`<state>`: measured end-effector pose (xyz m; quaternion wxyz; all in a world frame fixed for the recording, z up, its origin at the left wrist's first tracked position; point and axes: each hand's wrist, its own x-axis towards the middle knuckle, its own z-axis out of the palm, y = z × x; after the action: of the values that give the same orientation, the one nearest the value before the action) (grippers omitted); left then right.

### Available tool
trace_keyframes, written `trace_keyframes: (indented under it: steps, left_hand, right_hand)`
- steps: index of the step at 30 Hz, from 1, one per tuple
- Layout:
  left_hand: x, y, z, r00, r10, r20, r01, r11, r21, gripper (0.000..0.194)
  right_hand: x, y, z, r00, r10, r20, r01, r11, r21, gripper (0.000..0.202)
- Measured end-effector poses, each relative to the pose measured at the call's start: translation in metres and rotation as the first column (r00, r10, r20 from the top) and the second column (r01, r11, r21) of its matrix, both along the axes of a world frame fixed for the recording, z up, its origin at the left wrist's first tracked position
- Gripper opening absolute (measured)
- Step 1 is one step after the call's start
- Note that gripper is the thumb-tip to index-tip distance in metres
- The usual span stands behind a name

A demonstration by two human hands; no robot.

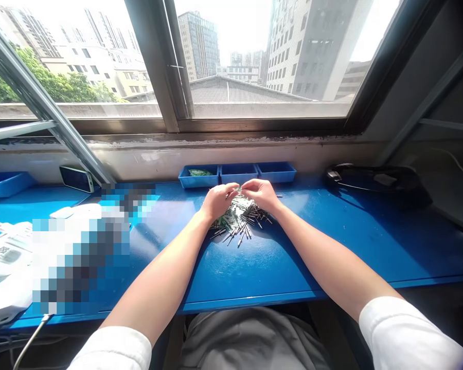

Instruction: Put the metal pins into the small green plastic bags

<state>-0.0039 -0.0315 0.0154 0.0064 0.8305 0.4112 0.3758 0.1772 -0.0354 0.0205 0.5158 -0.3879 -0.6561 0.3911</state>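
Both hands meet over a loose pile of small metal pieces with thin pins (244,226), which look like blind rivets, mixed with some green and pale bits. My left hand (218,200) has its fingers curled together at the pile's far side. Facing it almost fingertip to fingertip, my right hand (261,194) is closed in a pinch. Whatever sits between the fingers is too small to make out. Just beyond the hands stands a row of joined blue bins, and the left bin (198,181) holds something green (199,172).
The blue table (332,236) runs below a window. At its back are a phone (77,179) leaning by a metal strut, a blue tray (7,184) and a dark bag-like object (378,182). White plugs and cables (7,252) lie at the left, partly pixelated.
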Motion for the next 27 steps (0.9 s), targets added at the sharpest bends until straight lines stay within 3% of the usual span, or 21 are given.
trace_keyframes:
  steps: [7, 16, 20, 22, 25, 27]
  left_hand:
    - [0.000, 0.000, 0.002, 1.000, -0.016, -0.007, 0.016, 1.000, -0.023, 0.017]
    - [0.000, 0.001, 0.002, 0.998, 0.022, -0.051, -0.022, 1.000, -0.003, 0.021]
    - [0.000, 0.004, 0.000, 0.999, 0.030, 0.030, -0.030, 0.999, 0.015, 0.032]
    - [-0.004, 0.009, -0.002, 0.996, 0.067, 0.059, -0.068, 0.997, 0.021, 0.037]
    - [-0.011, 0.015, -0.005, 0.987, 0.155, 0.040, -0.155, 0.988, 0.018, 0.032]
    - [-0.015, 0.016, -0.006, 0.981, 0.191, 0.013, -0.191, 0.982, -0.004, 0.029]
  right_hand:
    - [0.000, 0.000, -0.001, 0.990, -0.082, 0.115, 0.072, 0.994, 0.085, 0.018]
    - [0.001, -0.004, 0.001, 0.999, 0.022, -0.023, -0.022, 1.000, 0.013, 0.025]
    - [0.008, 0.003, 0.001, 0.992, -0.112, 0.065, 0.109, 0.993, 0.038, 0.022]
    - [0.015, 0.008, 0.001, 0.941, -0.283, 0.188, 0.260, 0.956, 0.137, 0.021]
    - [0.031, 0.017, -0.001, 0.738, -0.523, 0.425, 0.393, 0.846, 0.360, 0.037]
    - [0.041, 0.023, -0.004, 0.606, -0.587, 0.537, 0.443, 0.810, 0.385, 0.052]
